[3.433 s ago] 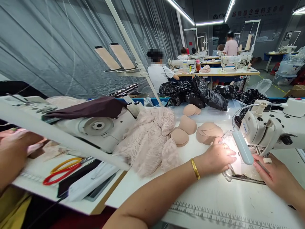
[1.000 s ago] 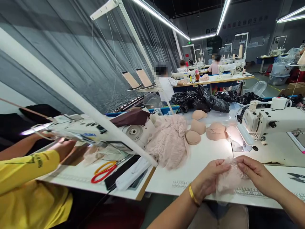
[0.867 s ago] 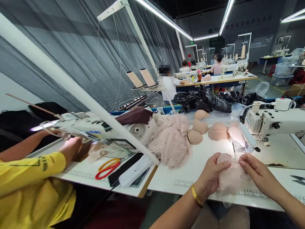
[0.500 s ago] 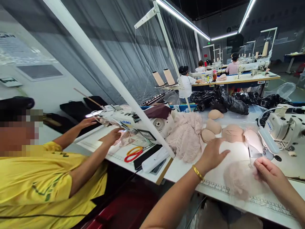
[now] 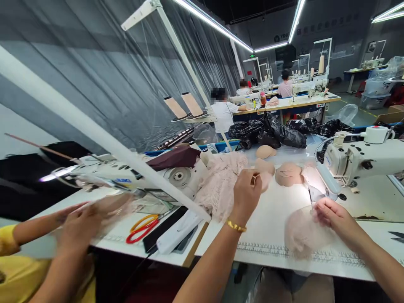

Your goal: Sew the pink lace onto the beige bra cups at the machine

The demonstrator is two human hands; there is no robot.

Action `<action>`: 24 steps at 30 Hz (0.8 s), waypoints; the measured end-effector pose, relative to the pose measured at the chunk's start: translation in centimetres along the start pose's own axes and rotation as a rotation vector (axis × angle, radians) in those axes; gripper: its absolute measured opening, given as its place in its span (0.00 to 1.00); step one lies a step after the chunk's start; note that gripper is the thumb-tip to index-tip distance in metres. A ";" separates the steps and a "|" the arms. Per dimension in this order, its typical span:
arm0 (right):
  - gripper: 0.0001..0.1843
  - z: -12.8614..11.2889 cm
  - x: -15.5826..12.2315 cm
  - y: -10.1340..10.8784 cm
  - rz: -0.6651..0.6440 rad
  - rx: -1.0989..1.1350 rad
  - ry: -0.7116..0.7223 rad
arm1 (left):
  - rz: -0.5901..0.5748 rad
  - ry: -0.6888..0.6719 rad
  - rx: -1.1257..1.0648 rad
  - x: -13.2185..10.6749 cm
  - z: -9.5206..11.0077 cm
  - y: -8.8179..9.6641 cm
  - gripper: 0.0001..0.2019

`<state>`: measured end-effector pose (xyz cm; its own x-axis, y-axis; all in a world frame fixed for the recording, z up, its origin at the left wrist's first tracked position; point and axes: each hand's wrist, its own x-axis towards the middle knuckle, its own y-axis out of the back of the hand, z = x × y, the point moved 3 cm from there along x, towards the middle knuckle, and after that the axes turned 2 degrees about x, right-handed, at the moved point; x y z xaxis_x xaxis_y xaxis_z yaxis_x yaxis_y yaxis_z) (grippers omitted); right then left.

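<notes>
My left hand (image 5: 248, 191), with a gold bracelet at the wrist, is closed in a pinch at the edge of a beige foam bra cup (image 5: 265, 182). Two more bra cups (image 5: 265, 151) lie just behind it. My right hand (image 5: 328, 210) pinches the upper edge of a sheer, pale pink piece of mesh fabric (image 5: 301, 233), which hangs over the white table's front part. Left of my left hand is a heap of pale pink lace (image 5: 217, 185). A darker beige cup piece (image 5: 288, 174) rests between my hands, farther back.
A white sewing machine (image 5: 356, 160) stands at the right, dark scissor blades (image 5: 397, 236) at the table's right edge. On the left, a co-worker's blurred hands (image 5: 82, 227) hold fabric near red-and-orange scissors (image 5: 143, 227). A slanting white pole (image 5: 126, 158) crosses between. Black plastic bags (image 5: 271, 132) lie behind.
My left hand has gone from spread over the cups to a pinch on one, raised slightly. My right hand still holds the mesh. The view has turned right; the co-worker's hands have shifted with fabric.
</notes>
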<state>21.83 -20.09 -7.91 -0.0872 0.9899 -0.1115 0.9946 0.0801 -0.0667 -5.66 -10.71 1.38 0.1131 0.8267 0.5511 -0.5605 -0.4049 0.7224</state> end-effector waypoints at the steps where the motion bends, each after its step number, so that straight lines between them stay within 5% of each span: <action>1: 0.29 0.0 0.0 0.0 0.009 0.021 -0.006 | -0.021 0.050 -0.171 -0.8 0.8 0.3 0.05; 5: 0.33 -0.1 -0.3 0.0 -0.011 0.121 0.027 | -0.304 0.266 -0.699 -4.7 4.1 -0.7 0.06; 10: 0.27 -0.9 -1.2 -0.1 -0.052 -0.005 0.080 | -0.396 0.333 -0.637 -7.1 5.3 -2.1 0.05; 15: 0.18 -2.9 -2.3 -0.7 -0.016 -0.294 0.151 | -0.625 0.051 -0.445 -5.2 6.5 -0.7 0.11; 19: 0.11 -5.8 -3.5 -1.6 -0.133 -0.519 0.208 | -0.927 -0.218 -0.773 -2.4 9.2 -1.0 0.31; 22: 0.10 -8.1 -4.2 -1.4 -0.192 -0.640 0.269 | -1.246 -0.286 -0.930 -1.4 10.2 -2.5 0.19; 24: 0.10 -9.4 -4.5 -0.9 -0.145 -0.730 0.344 | -1.278 -0.262 -0.912 -1.0 10.1 -3.1 0.13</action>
<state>21.86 -23.53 2.02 -0.3135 0.9348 0.1668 0.7715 0.1483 0.6187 4.24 -14.23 2.73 0.9518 0.2980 -0.0725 -0.2613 0.9117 0.3170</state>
